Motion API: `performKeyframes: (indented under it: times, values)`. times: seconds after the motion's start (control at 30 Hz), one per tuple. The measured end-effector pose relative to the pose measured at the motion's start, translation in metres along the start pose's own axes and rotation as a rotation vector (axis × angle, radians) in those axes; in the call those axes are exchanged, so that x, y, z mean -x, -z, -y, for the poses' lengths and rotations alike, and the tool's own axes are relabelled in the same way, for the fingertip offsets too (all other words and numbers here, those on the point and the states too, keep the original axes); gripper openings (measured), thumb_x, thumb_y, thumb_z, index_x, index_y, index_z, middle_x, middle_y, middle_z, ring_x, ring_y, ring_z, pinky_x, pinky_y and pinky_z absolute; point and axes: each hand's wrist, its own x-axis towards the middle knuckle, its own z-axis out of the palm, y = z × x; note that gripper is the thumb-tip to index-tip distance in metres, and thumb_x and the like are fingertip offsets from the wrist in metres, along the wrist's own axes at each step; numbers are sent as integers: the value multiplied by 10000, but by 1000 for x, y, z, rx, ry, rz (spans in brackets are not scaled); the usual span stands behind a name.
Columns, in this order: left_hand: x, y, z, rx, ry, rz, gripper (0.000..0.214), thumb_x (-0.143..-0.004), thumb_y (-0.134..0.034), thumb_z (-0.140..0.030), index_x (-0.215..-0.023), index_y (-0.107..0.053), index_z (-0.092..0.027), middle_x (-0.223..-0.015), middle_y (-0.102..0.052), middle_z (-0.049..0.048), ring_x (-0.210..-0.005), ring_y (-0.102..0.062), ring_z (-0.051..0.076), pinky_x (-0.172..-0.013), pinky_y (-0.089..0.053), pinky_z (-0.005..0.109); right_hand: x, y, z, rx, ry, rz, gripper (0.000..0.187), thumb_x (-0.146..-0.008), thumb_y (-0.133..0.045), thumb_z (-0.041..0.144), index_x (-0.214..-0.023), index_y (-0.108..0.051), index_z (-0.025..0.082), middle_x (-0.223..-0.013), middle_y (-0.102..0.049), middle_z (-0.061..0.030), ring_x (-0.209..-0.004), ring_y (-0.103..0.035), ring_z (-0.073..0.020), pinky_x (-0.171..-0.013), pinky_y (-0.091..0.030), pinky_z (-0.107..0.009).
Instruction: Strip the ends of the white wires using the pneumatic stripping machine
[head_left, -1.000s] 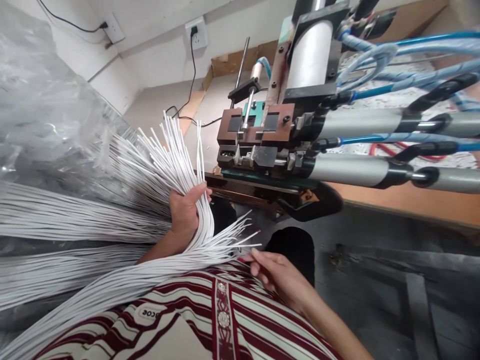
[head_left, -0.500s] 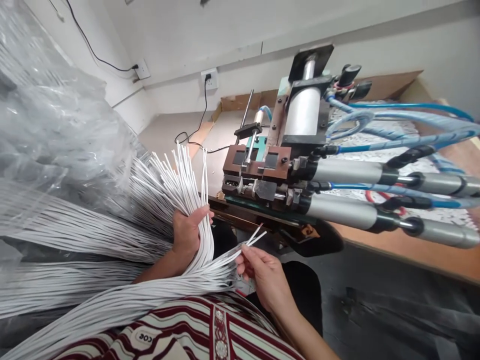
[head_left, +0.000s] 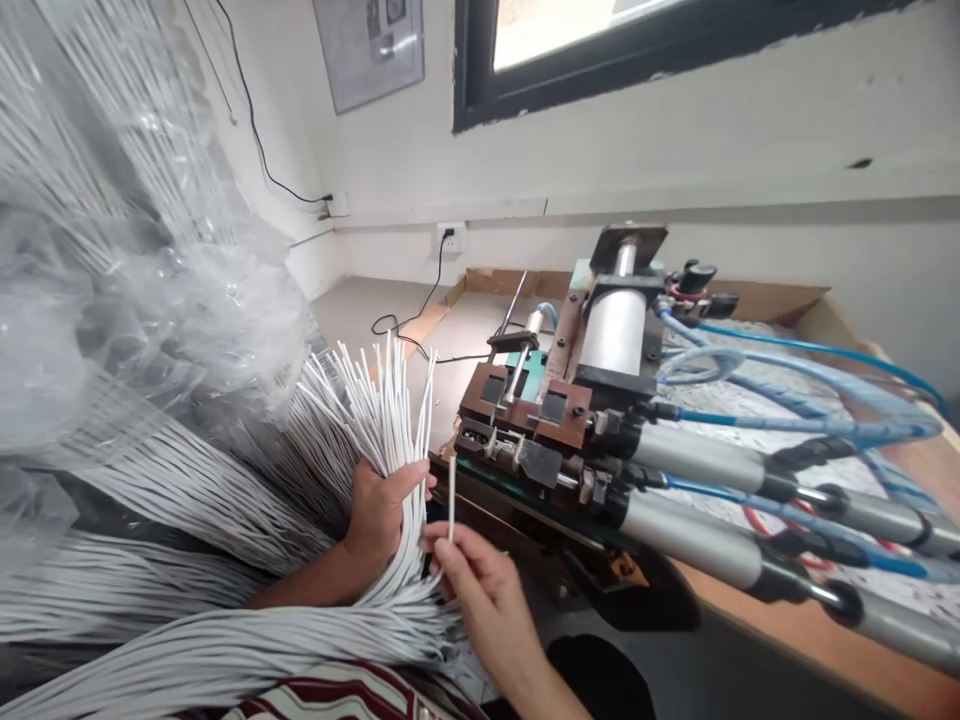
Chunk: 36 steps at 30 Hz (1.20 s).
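My left hand point(head_left: 380, 510) is wrapped round a thick bundle of white cables point(head_left: 382, 400), whose cut ends fan upward above my thumb. Close beside it, my right hand point(head_left: 476, 580) pinches a single white cable point(head_left: 451, 500) between thumb and fingers, its end pointing up. More white cables point(head_left: 300, 640) run across my lap from the left. Just beyond my hands stands a machine with brown clamp blocks point(head_left: 517, 400) and silver air cylinders point(head_left: 690, 535). The cable end is apart from the machine.
Plastic-wrapped cable bundles point(head_left: 187, 340) are heaped at the left. Blue air hoses point(head_left: 795, 420) curl over the bench at the right, above white scraps point(head_left: 757, 375). A black power cord point(head_left: 431, 290) runs from a wall socket point(head_left: 451, 238) toward the machine.
My right hand has moved left and up, close to my left hand, and now holds one cable upright. Before, it held several ends pointing right. The view has tilted upward.
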Motion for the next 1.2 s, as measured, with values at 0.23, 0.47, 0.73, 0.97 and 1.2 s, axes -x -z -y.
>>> performKeyframes:
  times: [0.23,0.47,0.73,0.97,1.2]
  values:
    - [-11,-9,-15,-6,-49,-22,133,-582,-668,-238,-523,-622,-128,-416,-571,-18,-406,-499,99,-439,-382,200,-13,3,-2,-539,-256,57,253,-810,-557,412,-857,-681,197,-664,-543,-6,-467,-372,-63,-436,-262,-199]
    - [-16,-28,-28,-12,-102,22,126,-588,-665,-236,-529,-627,-131,-436,-596,-12,-413,-512,100,-457,-399,203,-40,6,16,-949,-389,-69,248,-703,-679,417,-746,-645,175,-571,-549,4,-408,-360,-48,-418,-252,-186]
    - [-20,-45,-32,-62,-105,27,148,-597,-681,-260,-537,-640,-131,-444,-602,-7,-410,-509,101,-447,-398,207,-52,16,12,-1021,-445,-184,269,-612,-754,389,-685,-646,154,-481,-354,68,-420,-218,-28,-401,-185,-158]
    - [-19,-55,-35,-119,-105,30,188,-599,-690,-283,-501,-643,-130,-428,-584,-11,-411,-507,93,-451,-396,197,-57,22,12,-1075,-559,-200,311,-509,-816,372,-651,-673,135,-463,-347,72,-407,-219,-7,-382,-197,-131]
    - [-23,-59,-35,-123,-106,46,192,-595,-694,-291,-502,-635,-133,-440,-586,-6,-412,-504,96,-448,-397,203,-61,25,20,-1110,-617,-224,337,-452,-843,364,-624,-668,133,-457,-327,85,-396,-209,8,-362,-194,-114]
